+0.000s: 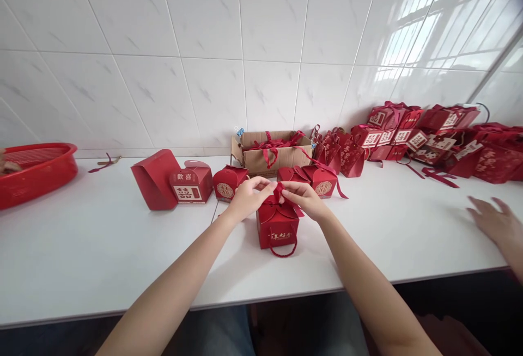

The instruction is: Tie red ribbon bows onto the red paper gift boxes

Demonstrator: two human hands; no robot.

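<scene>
Behind the white table (122, 258), wall (212, 100) of pale, grey-veined tiles; barred window reflected at upper right. Along the table's far right: piled red gift boxes (402, 137), some white-labelled, ribbons trailing. Far left: red plastic basin (49, 176), a person's hand (8, 166) partly visible at its edge. Right side: another person's hand (492, 222), blurred, fingers spread above the table. Back centre, near the wall: open cardboard carton (255, 167) containing red ribbons. Left of the carton: slant-sided red box (157, 182), a labelled box (190, 184) just beside it.

Wearer's left hand (250, 198) and right hand (307, 199) meet over the front box (278, 231), which stands upright on the table, below and between them. Both hands partly closed, thumb and fingers of each pinching the red ribbon (278, 192) at the box top. Box is deep red, with curved overlapping flaps and gold characters on its front face. Dark red cord handle (283, 256) hangs in a loop from the front, its lower end by the tabletop.
</scene>
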